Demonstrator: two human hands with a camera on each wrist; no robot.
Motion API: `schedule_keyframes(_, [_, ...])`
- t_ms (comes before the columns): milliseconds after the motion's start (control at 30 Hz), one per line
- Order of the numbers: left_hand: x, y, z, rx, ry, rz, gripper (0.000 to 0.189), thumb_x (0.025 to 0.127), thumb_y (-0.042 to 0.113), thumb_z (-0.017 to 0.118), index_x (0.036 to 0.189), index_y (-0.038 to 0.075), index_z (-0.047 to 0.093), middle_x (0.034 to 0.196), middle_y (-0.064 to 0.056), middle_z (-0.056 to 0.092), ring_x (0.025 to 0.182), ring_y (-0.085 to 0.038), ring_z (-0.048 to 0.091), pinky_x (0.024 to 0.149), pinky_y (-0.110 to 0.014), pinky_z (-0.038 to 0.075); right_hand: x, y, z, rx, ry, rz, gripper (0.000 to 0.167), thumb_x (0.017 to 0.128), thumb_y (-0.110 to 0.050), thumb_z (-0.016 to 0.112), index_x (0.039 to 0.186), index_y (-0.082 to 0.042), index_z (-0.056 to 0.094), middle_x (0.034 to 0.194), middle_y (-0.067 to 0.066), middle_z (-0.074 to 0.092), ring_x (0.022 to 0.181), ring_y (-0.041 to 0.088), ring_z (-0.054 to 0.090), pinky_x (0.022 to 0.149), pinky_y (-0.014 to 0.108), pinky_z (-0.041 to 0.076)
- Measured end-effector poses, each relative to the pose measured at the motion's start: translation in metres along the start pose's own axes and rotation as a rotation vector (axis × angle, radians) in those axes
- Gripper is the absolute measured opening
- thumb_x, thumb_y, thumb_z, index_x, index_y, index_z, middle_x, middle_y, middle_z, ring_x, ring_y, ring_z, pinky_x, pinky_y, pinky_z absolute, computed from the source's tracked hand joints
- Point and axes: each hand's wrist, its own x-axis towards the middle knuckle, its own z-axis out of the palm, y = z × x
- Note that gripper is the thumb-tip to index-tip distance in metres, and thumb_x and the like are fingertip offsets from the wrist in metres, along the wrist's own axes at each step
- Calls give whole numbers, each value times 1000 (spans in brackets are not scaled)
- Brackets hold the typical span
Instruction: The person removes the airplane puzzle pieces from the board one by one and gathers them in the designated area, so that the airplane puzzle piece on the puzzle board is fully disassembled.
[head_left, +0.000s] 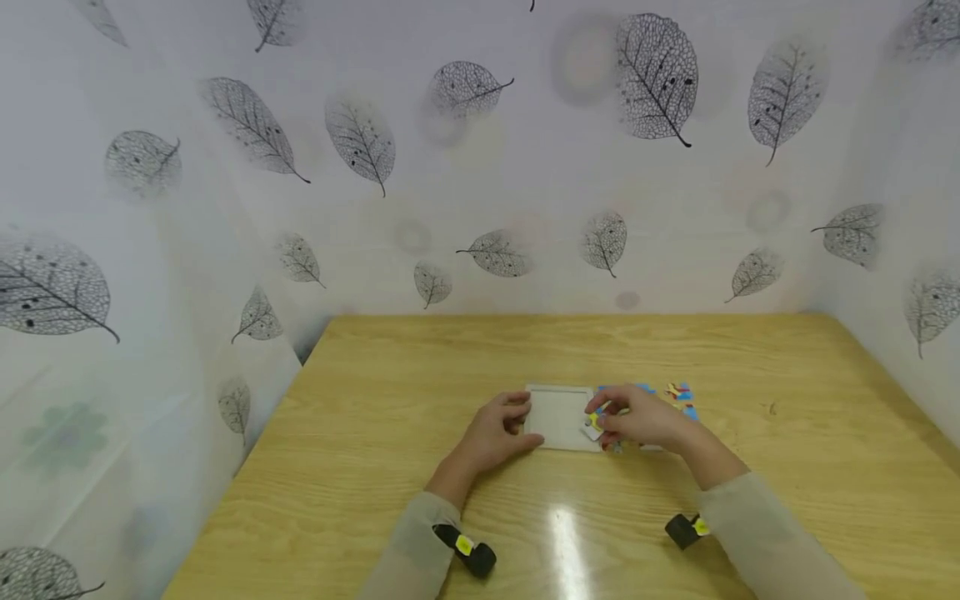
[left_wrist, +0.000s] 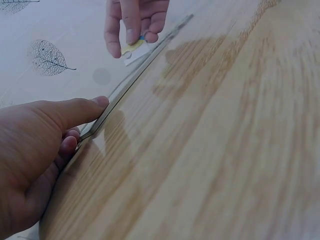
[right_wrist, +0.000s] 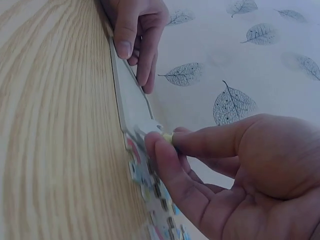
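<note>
A shallow white puzzle tray (head_left: pixel 561 419) lies flat on the table with its bare inside showing. My left hand (head_left: pixel 492 433) holds it at the left end, thumb on the near edge and fingers along the left side. Between thumb and fingertips, my right hand (head_left: pixel 647 418) pinches a jigsaw piece (head_left: pixel 595 422) over the tray's right end. Yellow shows on the piece, with a pale side in the left wrist view. Several jigsaw pieces (right_wrist: pixel 142 172) lie right beside the tray, partly hidden under my right hand in the head view.
More loose jigsaw pieces (head_left: pixel 679 391), blue, yellow and red, lie right of my right hand on the wooden table (head_left: pixel 360 467). A white curtain (head_left: pixel 525 167) with leaf prints hangs behind the table and along both sides. Black straps with cameras sit on both wrists.
</note>
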Motion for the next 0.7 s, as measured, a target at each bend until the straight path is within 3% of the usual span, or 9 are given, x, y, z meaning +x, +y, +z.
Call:
schedule_keyframes(233, [-2, 0, 0, -12, -10, -1, 67, 84, 27, 82, 143, 7, 55, 130, -5, 61, 94, -9, 55, 83, -22, 49, -8, 9, -9, -16, 19, -12, 28, 99, -13, 61, 123, 2, 61, 102, 15, 65, 83, 21, 70, 61, 31, 52])
schedule_keyframes(467, [0, -2, 2, -6, -11, 7, 67, 85, 28, 82, 142, 7, 55, 132, -3, 60, 95, -8, 55, 83, -21, 49, -20, 15, -18, 8, 10, -62, 33, 97, -10, 65, 124, 9, 59, 101, 18, 67, 81, 20, 68, 71, 35, 58])
schedule_keyframes(700, [-1, -1, 2, 7, -13, 13, 64, 85, 28, 81, 140, 6, 57, 140, -2, 56, 96, -9, 55, 83, -21, 49, -33, 23, -25, 27, 59, -46, 37, 93, -8, 69, 123, 11, 60, 104, 18, 65, 88, 14, 66, 76, 29, 59])
